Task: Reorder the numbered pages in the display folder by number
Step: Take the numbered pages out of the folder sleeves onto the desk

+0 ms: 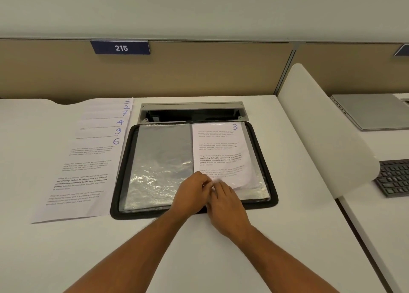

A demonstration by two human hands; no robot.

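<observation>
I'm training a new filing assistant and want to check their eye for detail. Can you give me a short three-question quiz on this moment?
1. Multiple choice: which number is written on the page lying in the open display folder? A) 6 B) 3 C) 8
2. True or false: the loose pages fanned out on the desk lie to the right of the folder.
3. Fill in: the left hand and right hand meet at the page's ______ edge.

Key: 1 B. 2 false, they lie to its left. 3 bottom (near) edge.
</observation>
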